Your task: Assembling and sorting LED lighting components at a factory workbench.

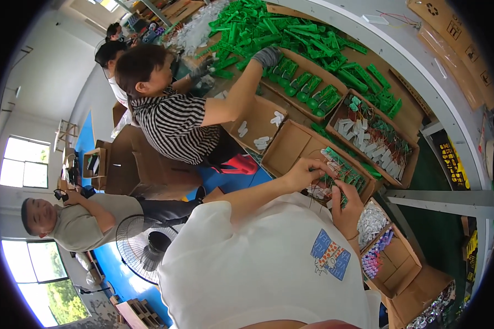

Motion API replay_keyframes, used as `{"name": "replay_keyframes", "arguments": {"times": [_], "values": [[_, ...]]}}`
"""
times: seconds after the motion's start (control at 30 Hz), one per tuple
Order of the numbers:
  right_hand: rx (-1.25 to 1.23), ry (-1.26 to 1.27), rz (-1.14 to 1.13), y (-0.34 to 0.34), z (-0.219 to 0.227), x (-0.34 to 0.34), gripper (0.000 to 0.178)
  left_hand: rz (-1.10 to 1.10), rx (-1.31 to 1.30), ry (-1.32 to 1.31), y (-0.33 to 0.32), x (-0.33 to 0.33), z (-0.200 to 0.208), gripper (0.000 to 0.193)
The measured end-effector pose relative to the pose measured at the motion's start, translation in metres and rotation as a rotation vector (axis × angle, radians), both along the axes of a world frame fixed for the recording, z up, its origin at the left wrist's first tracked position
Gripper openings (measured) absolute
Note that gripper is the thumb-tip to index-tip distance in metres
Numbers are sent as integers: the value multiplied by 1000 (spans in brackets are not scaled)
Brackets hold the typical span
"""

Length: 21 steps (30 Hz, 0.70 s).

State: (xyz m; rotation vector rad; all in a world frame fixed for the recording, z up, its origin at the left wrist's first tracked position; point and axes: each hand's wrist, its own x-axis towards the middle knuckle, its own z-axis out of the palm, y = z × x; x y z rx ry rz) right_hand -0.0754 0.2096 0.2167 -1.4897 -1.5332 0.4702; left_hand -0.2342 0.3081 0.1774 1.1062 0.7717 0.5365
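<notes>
My left hand (307, 174) and my right hand (346, 205) come close together over a cardboard box (291, 147). Both hands are closed, fingertips pinching thin dark and reddish wires (327, 174) between them. What the wires end in is hidden by my fingers. Just beyond my hands, that box holds green circuit boards (348, 169) with wires trailing from them. A further box (406, 174) holds white plastic parts (362, 140) and green boards with red wires.
A co-worker in a striped top (173, 123) reaches with a gloved hand (267, 56) over a box of green housings (307, 90). Green plastic parts (269, 27) are heaped behind. Boxes with purple-pink pieces (374, 257) stand at right. A fan (148, 247) and another person (88, 219) are at left.
</notes>
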Motion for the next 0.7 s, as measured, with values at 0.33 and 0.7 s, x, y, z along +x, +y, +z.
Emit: {"name": "replay_keyframes", "arguments": {"times": [0.33,0.7], "values": [[-282,901,-107,10,-36,17,23,36,11,116,25,-13,9,26],[-191,841,-260,17,-47,8,18,81,-3,14,-7,53,-15,28]]}}
